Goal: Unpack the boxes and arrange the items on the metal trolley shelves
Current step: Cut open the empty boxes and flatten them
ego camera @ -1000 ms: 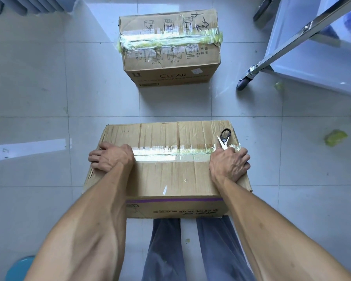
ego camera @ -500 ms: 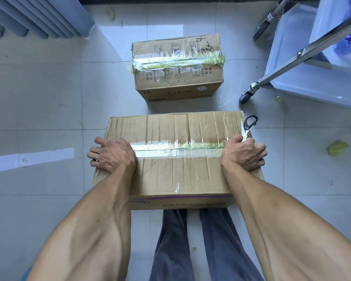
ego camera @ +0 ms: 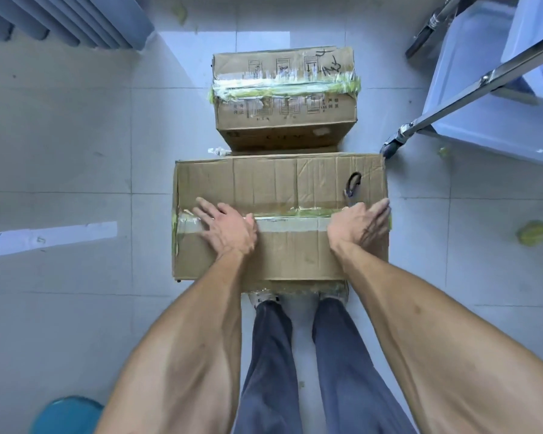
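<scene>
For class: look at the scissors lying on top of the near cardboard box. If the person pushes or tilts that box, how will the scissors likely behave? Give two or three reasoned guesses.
The scissors lie loose on the near box, held by neither hand, so a tilt would probably slide them off. They lie flat, so rolling seems unlikely. The creased lid may sag and shift them.

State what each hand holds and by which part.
Nothing is held. The left hand and right hand rest flat on the taped brown cardboard box.
</scene>
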